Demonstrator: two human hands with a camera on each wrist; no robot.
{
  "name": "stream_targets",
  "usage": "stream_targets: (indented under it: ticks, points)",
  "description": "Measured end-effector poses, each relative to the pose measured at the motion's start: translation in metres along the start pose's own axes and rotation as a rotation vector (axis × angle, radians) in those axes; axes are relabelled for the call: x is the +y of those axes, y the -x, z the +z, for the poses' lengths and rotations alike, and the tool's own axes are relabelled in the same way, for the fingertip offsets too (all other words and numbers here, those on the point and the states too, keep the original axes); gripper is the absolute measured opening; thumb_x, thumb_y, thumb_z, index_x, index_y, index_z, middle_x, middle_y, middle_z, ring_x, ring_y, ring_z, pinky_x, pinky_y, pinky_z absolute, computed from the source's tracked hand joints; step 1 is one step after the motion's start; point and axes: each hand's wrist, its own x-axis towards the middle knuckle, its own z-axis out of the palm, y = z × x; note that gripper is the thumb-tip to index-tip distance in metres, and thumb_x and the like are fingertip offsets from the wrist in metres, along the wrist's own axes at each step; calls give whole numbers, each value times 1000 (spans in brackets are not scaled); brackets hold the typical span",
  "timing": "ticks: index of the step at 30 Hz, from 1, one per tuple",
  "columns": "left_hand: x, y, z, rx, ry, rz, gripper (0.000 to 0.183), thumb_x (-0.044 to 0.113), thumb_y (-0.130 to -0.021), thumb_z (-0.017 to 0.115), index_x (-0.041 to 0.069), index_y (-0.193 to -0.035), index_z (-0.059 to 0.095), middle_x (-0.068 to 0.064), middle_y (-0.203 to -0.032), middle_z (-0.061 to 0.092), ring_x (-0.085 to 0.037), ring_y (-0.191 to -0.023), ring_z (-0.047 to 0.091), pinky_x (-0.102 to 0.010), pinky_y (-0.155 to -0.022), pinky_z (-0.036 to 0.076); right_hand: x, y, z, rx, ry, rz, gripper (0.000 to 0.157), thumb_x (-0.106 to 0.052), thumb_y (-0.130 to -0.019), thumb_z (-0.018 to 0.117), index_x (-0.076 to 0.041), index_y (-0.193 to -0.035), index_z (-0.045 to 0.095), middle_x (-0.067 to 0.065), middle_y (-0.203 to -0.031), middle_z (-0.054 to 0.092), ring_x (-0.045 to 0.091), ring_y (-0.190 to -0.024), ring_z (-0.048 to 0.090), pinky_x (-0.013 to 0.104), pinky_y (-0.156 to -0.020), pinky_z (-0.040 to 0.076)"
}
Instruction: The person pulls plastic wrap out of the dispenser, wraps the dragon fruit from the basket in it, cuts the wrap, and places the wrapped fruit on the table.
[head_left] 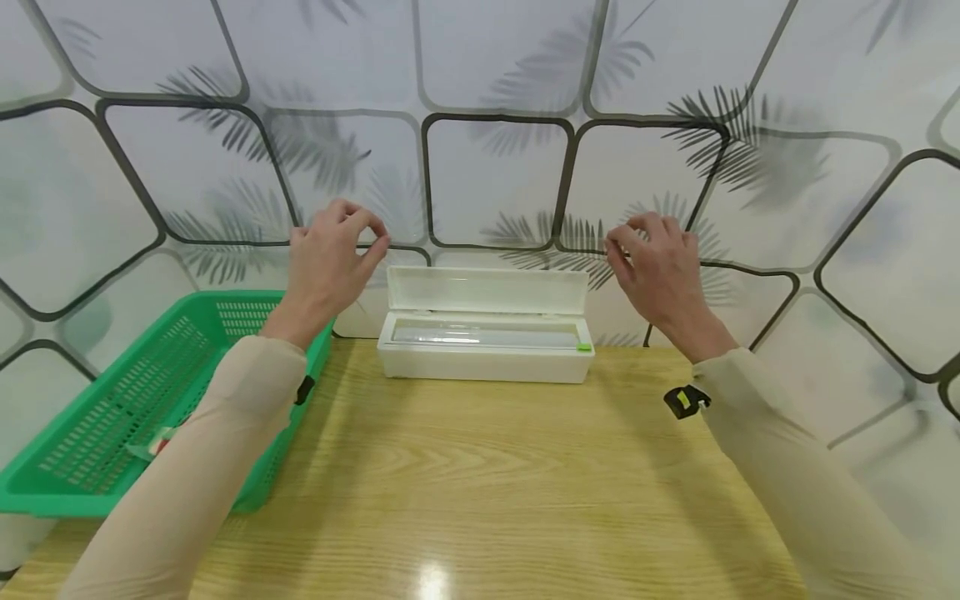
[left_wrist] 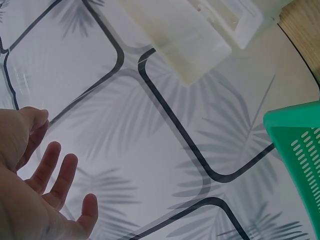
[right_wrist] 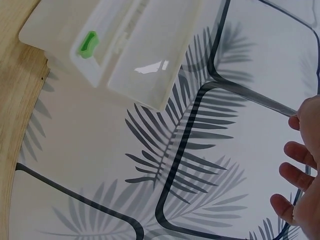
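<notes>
A white cling film dispenser stands on the table against the wall, its lid raised. A clear-topped roll lies inside, and a green slide cutter sits at the right end of the front edge. My left hand is raised above and left of the box, thumb and index finger pinching the edge of nearly invisible clear film, which shows as faint glints. Above and right of the box, my right hand pinches in the same way, its other fingers spread in the right wrist view.
A green perforated basket stands at the left, partly behind my left forearm, with a small packet in it. The wooden table reaches back to the wall, which is patterned with dark outlines and leaves.
</notes>
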Motion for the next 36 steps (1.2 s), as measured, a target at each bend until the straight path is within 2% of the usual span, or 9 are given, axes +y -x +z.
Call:
stream_targets:
  ticks: [9,20,27,36]
  points:
    - [3,-5,-2,15,14,-6,16,24,-102,63,10,-101,70,-16,-124,63,-42,-111,60,-70,-96,39,2,-5,-2,15,-4,0,18,-18,-102,61,-2,-103,69,22,-111,65,49,-98,58,63,-75,44]
    - [3,-7,-3,25,34,-28,14,23,-102,64,10,-101,69,-16,-124,63,-44,-113,59,-72,-98,37,-2,-10,-5,-17,-7,29,19,-19,-105,57,-4,-105,69,21,-114,64,49,-105,57,63,-78,43]
    - [3,-9,-3,41,50,-35,14,23,-102,64,9,-101,69,-17,-123,63,-44,-115,59,-71,-98,36,-1,-12,-6,-8,-8,34,21,-20,-104,58,-3,-107,69,22,-115,65,49,-104,57,64,-78,43]
    - [3,-9,-5,67,61,-21,14,22,-101,65,9,-101,69,-17,-123,63,-44,-116,60,-73,-98,36,-2,-14,-6,1,-2,37,24,-23,-105,57,-3,-108,70,23,-114,65,49,-101,56,64,-78,43]
